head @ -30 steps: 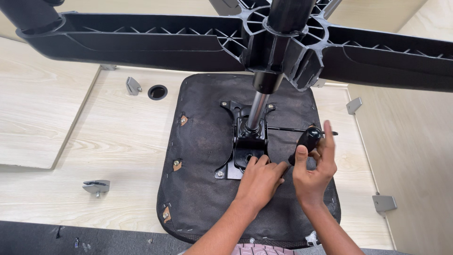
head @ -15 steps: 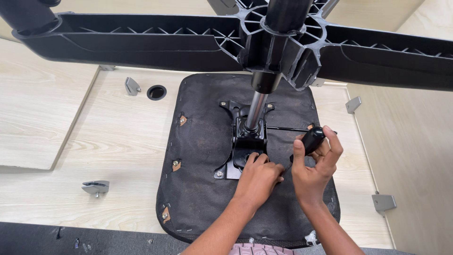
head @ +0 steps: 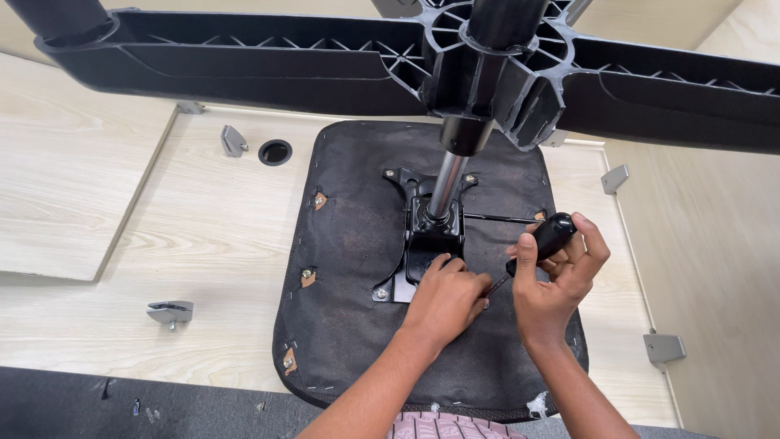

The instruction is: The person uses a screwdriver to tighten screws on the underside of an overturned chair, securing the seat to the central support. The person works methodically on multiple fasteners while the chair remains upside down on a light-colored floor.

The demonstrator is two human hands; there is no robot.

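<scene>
Black fabric covers the underside of an office chair seat [head: 357, 325], which lies upside down on a pale wooden desk [head: 203, 236]. A black metal mounting plate [head: 422, 236] sits at the centre of the seat, with a shiny gas-lift column [head: 445, 185] rising from it to the black star-shaped chair base [head: 504, 65] spread across the top of the view.

The person's left hand [head: 445, 299] rests on the near edge of the plate, fingers curled down over the spot where the tool tip meets it; whether it pinches anything cannot be told. The right hand [head: 556, 280] is wrapped closed around the black handle of a screwdriver [head: 546, 241], whose thin shaft slopes down and left under the left hand's fingers.

Judging by this, the step in hand is driving or loosening a screw at the plate's near right corner. The next move would call for keeping the tip seated and square in the screw head while the right hand twists, the left steadying it.

Silver screws show at the plate's other corners. Small grey metal brackets [head: 169, 312] and a round cable hole [head: 275, 152] sit on the desk, well apart from the seat.
</scene>
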